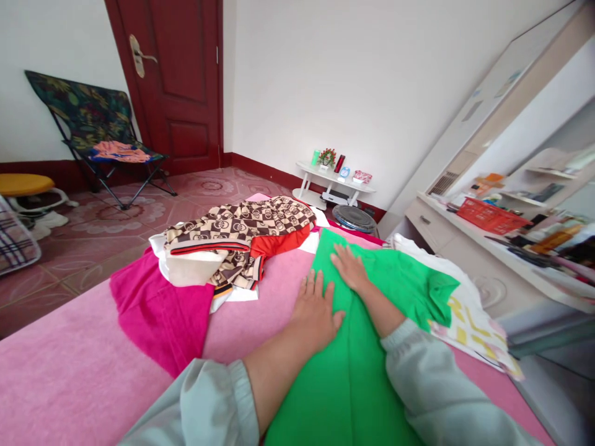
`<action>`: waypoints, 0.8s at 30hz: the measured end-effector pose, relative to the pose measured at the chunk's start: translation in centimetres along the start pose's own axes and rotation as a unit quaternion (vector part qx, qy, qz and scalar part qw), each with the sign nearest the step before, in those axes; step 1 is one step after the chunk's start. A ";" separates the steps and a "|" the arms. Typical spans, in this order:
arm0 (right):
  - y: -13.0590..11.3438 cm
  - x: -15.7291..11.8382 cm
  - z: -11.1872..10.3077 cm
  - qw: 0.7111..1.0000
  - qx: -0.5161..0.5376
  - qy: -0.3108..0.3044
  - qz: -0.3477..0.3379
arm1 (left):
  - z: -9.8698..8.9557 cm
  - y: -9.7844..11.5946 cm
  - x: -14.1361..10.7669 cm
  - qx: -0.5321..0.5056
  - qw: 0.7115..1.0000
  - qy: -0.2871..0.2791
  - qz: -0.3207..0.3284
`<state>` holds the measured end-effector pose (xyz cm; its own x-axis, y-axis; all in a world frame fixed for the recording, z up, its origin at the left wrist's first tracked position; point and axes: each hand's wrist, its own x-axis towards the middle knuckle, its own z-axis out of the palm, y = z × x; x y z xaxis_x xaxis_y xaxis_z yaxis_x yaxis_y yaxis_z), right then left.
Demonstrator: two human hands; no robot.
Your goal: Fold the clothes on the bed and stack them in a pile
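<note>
While the left hand (316,313) and right hand (351,267) lie spread, their grip clamps nothing. Beneath them, the bright green cloth garment (344,371) is probably pressed smooth.

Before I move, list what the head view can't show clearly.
Head view:
Green garment: near end cut off by the bottom edge.
Left hand, right hand: palms hidden by the hands' backs.
White garment: partly covered by the green garment.
Bottles: labels too small and blurred.

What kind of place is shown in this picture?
Probably a bedroom in a home: a pink, bed-like surface spread with clothes, a dresser with a red basket on top, and a folding chair near the door.
</note>
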<state>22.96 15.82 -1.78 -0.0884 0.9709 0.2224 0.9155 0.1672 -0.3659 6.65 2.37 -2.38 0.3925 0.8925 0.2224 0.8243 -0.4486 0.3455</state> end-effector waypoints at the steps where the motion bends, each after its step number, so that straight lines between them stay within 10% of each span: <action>1: 0.2 -0.9 0.0 0.998 -0.054 -0.035 0.018 | 0.1 0.0 0.0 0.005 1.000 -0.002 0.002; 8: -2.4 -4.5 -2.2 0.988 -0.101 -0.102 0.061 | 0.1 -0.5 0.1 0.028 0.999 -0.010 0.020; 15: -4.2 -16.6 -5.3 0.992 0.031 0.028 -0.115 | -0.1 -0.6 -0.1 0.019 0.999 -0.017 0.027; 24: -7.9 -27.4 -7.2 0.958 0.102 -0.082 -0.254 | -0.8 -0.7 -0.8 0.034 0.997 -0.042 0.057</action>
<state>20.95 -13.35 1.49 -0.5785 0.7659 0.2805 0.6430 0.6398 -0.4209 5.41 1.96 -2.12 0.5157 0.8381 0.1780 0.7972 -0.5455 0.2588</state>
